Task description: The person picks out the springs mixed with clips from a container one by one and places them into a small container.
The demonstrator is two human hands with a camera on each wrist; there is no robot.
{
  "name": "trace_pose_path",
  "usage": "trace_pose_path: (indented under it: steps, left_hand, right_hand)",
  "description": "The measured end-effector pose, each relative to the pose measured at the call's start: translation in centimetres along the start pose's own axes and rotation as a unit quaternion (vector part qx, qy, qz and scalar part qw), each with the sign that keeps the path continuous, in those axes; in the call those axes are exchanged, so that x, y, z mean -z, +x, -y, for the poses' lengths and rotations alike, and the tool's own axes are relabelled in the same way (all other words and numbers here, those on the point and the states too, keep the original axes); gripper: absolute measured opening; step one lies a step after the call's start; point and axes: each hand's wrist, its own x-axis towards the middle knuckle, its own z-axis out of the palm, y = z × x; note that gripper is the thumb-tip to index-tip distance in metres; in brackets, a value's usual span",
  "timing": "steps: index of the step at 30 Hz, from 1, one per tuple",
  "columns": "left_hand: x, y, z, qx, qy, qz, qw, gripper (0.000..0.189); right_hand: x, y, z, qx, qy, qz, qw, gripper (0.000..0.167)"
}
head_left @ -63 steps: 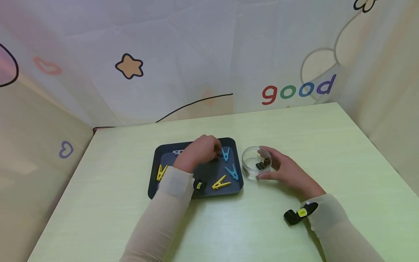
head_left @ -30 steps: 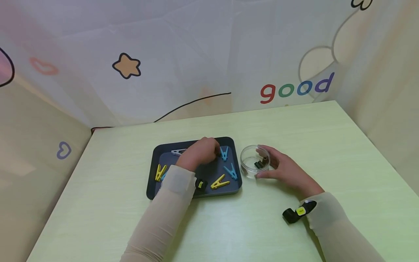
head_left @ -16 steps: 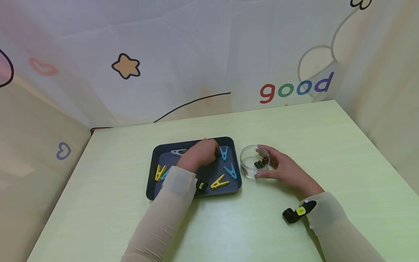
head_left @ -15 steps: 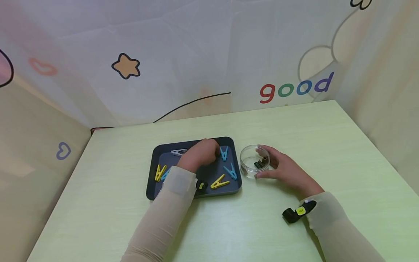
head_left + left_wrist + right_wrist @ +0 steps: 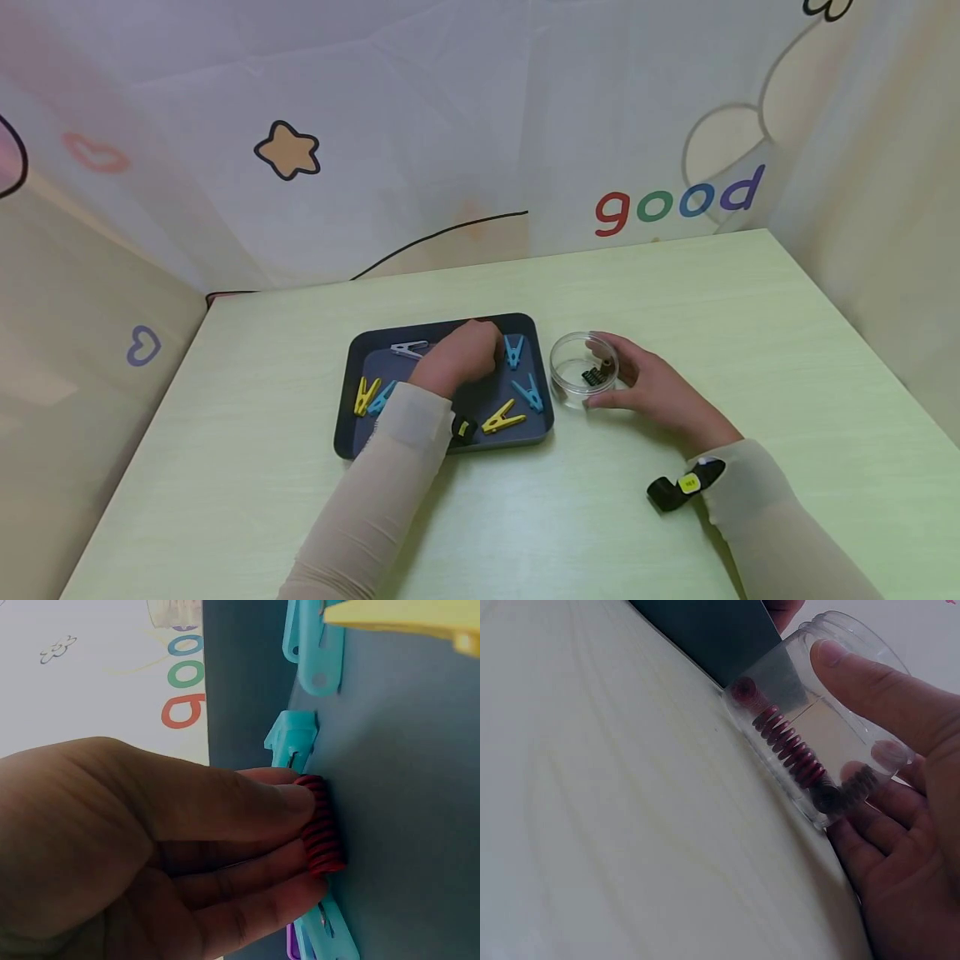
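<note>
In the left wrist view my left hand (image 5: 202,840) pinches a dark reddish coil spring (image 5: 324,825) between thumb and fingers, low against the tray floor. From the head view that spring is hidden behind the left hand (image 5: 467,354), which reaches into the dark grey tray (image 5: 442,448). My right hand (image 5: 651,383) curls round a clear round jar (image 5: 573,398) just right of the tray. Several coil springs (image 5: 787,746) lie at the bottom of the jar, seen through its wall in the right wrist view.
Clothespins share the tray: light blue clothespins (image 5: 529,393) on the right, a yellow clothespin (image 5: 502,418) at the front, another yellow clothespin (image 5: 366,397) and a pale clothespin (image 5: 408,350) on the left. The light wooden table (image 5: 225,467) meets a printed curtain (image 5: 420,133) behind.
A spring that showed by my left fingertips about two seconds ago is now covered by the hand. The left hand has shifted slightly nearer. My right hand and the jar hold still.
</note>
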Motion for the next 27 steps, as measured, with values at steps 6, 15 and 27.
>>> trace_pose_path:
  steps: [6,15,27]
  left_hand:
    - [-0.16,-0.13,-0.1,0.005,-0.005,-0.002,1.0,0.026]
    - [-0.27,-0.09,-0.26,0.013,0.006,-0.007,0.9999,0.023]
    - [-0.25,-0.13,-0.2,0.01,0.01,-0.006,0.9999,0.022]
  right_hand:
    - [0.0,-0.08,0.14,-0.006,0.002,0.001,1.0,0.094]
    - [0.02,-0.01,0.12,-0.007,0.002,0.001,1.0,0.095]
    - [0.1,0.05,0.07,-0.004,-0.007,0.001,1.0,0.094]
